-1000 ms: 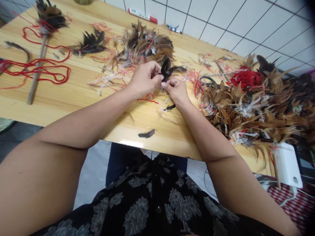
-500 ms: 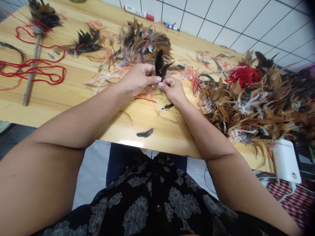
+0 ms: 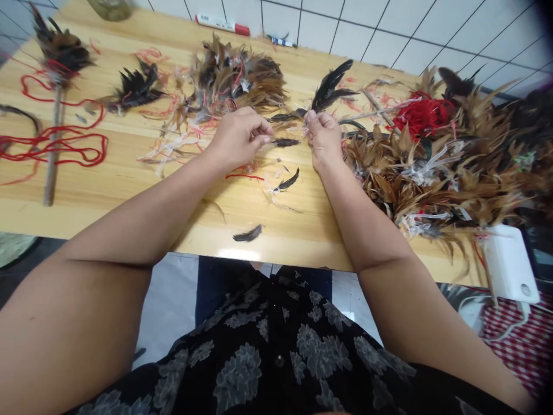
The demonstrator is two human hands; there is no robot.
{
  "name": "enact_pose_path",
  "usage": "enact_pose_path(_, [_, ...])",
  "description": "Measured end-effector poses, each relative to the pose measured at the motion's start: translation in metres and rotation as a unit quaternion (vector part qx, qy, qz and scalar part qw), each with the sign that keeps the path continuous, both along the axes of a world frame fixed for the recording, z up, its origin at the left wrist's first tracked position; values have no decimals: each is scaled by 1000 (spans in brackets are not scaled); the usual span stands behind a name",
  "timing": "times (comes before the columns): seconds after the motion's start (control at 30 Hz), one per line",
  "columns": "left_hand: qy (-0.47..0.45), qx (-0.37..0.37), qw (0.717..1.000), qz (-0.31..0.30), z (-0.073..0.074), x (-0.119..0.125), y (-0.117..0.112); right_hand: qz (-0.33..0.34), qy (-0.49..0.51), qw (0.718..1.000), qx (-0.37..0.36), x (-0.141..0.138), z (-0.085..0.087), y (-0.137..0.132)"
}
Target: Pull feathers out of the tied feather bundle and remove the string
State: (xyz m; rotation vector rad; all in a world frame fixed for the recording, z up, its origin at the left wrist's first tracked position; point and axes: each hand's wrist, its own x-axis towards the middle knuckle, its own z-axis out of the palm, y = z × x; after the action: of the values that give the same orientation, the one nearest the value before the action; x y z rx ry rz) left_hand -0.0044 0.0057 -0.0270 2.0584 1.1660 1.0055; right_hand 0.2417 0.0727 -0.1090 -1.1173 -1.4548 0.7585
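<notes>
My left hand is closed in a pinch, with a small dark feather at its fingertips. My right hand pinches the base of a small bunch of black feathers, whose tips point up and to the right. The two hands are apart above the table. Beyond my left hand lies a bundle of brown feathers with bits of red and white string in it. Below the hands, a loose black feather and a grey-black feather rest on the wood.
On the wooden table, a stick with feathers and looped red cord lie left. A large brown feather pile, a red string tangle and a white device are right. A marker lies by the tiled wall.
My hands have drawn apart. The right hand has moved right with the black feathers, now leaning right. A small dark feather shows at my left fingertips. The whole view has shifted slightly.
</notes>
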Motion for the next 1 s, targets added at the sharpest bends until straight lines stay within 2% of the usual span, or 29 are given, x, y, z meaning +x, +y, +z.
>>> enact_pose_path(0.17, [119, -5, 993, -22, 11, 9, 7, -16, 28, 999, -30, -13, 1, -9])
enact_pose_path(0.27, [156, -9, 987, -27, 16, 18, 11, -21, 28, 999, -41, -15, 5, -12])
enact_pose_path(0.47, [212, 40, 975, -47, 13, 40, 20, -39, 50, 997, -51, -20, 14, -14])
enact_pose_path(0.6, [164, -2, 984, -65, -1, 48, 31, -39, 28, 998, -38, -23, 13, -12])
enact_pose_path(0.7, [160, -7, 986, -45, -6, 46, 32, -44, 19, 998, -41, -24, 12, -13])
enact_pose_path(0.77, [168, 5, 986, -23, -2, 42, 28, -47, 16, 998, -41, -25, 15, -16])
enact_pose_path(0.87, [166, 27, 986, 8, 11, 31, 21, -43, 12, 998, -43, -26, 23, -24])
enact_pose_path(1.0, [105, 42, 994, 8, 26, 20, 19, -32, -23, 998, -54, -25, 35, -34])
